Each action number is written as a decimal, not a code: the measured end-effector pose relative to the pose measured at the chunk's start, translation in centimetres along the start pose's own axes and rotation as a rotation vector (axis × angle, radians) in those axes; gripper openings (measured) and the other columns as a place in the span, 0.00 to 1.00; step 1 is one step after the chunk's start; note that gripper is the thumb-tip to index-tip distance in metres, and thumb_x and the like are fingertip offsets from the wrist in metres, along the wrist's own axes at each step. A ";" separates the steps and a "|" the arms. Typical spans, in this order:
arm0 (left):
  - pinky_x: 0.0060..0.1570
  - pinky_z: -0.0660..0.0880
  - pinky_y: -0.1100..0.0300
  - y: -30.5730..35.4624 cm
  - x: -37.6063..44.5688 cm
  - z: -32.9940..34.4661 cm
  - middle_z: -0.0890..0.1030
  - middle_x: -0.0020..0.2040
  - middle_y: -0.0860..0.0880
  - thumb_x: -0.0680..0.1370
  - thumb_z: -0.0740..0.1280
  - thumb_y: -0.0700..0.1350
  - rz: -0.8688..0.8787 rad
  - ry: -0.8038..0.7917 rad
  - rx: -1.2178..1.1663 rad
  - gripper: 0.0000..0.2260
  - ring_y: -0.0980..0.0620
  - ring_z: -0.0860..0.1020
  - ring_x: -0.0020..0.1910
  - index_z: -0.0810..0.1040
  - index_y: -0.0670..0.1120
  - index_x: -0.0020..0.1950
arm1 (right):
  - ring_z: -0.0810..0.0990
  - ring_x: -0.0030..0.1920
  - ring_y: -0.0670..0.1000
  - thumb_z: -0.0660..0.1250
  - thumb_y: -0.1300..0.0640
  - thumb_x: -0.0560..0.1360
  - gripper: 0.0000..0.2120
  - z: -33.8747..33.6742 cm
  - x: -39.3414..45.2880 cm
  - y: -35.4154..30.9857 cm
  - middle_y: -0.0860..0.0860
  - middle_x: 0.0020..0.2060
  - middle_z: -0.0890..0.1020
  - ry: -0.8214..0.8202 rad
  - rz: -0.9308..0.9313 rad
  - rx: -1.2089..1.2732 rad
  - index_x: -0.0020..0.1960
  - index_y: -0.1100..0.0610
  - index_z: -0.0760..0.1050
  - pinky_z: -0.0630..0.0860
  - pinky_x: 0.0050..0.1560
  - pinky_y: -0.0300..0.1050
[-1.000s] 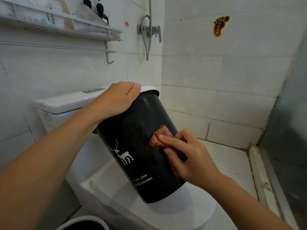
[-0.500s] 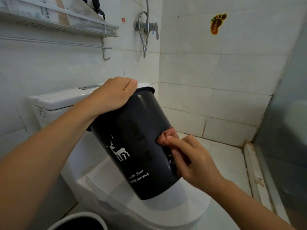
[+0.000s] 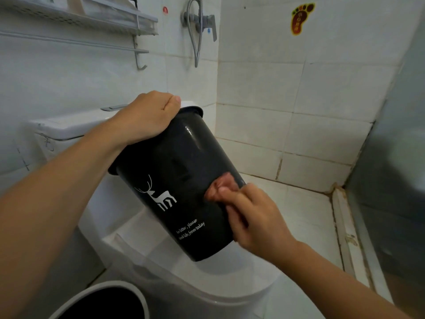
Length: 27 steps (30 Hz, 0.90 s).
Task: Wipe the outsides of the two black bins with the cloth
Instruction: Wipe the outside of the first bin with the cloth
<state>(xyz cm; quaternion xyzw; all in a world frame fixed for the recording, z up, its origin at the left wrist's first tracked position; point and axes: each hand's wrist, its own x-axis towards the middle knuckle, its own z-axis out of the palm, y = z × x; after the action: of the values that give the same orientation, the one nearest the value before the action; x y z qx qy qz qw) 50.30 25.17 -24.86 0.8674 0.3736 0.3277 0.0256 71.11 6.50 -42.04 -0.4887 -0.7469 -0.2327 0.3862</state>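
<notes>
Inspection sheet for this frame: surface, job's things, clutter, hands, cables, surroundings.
Surface: white toilet lid, bin's base resting on it.
Job's things: black deer-print bin, tilted; reddish cloth against its side; second bin, white-rimmed, bottom edge.
Clutter: wall shelf holding items.
Hands: left hand grips the bin's rim; right hand pinches the cloth.
Cables: nothing seen; shower hose loops down.
Surroundings: tiled walls, footprint sticker.

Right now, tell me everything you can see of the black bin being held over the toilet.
The black bin is a tapered round tub, seemingly smooth plastic, glossy, with a rolled rim. A white deer and two lines of white script mark its side. It is tilted, rim up toward the cistern, its base on or just above the closed toilet lid. The left hand grips the rim; the right hand presses a reddish cloth against its wall.
</notes>
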 end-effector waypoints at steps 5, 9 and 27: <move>0.39 0.65 0.53 0.8 -0.2 -0.1 0.75 0.38 0.47 0.86 0.51 0.55 -0.003 -0.013 0.030 0.21 0.51 0.72 0.38 0.68 0.49 0.36 | 0.81 0.50 0.41 0.65 0.63 0.82 0.17 -1.4 1.2 3.1 0.43 0.55 0.81 0.028 0.372 0.265 0.65 0.45 0.78 0.80 0.54 0.44; 0.42 0.64 0.52 1.8 -0.2 0.2 0.75 0.39 0.48 0.86 0.50 0.56 0.006 -0.003 0.067 0.21 0.51 0.72 0.39 0.69 0.50 0.37 | 0.79 0.51 0.43 0.66 0.58 0.82 0.15 -2.0 1.5 1.3 0.38 0.55 0.80 0.037 0.203 0.215 0.67 0.49 0.78 0.77 0.53 0.37; 0.45 0.64 0.53 2.3 -0.7 0.0 0.73 0.38 0.46 0.86 0.50 0.53 -0.021 0.018 0.116 0.21 0.41 0.71 0.44 0.68 0.48 0.36 | 0.80 0.45 0.45 0.69 0.58 0.80 0.11 -0.9 0.0 -1.4 0.45 0.49 0.81 -0.047 0.021 0.194 0.62 0.54 0.78 0.78 0.46 0.40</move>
<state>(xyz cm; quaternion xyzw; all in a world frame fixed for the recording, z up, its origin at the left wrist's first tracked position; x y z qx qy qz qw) 51.42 23.09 -24.56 0.8605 0.4010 0.3132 -0.0248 70.13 5.28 -41.52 -0.4621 -0.7698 -0.1436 0.4163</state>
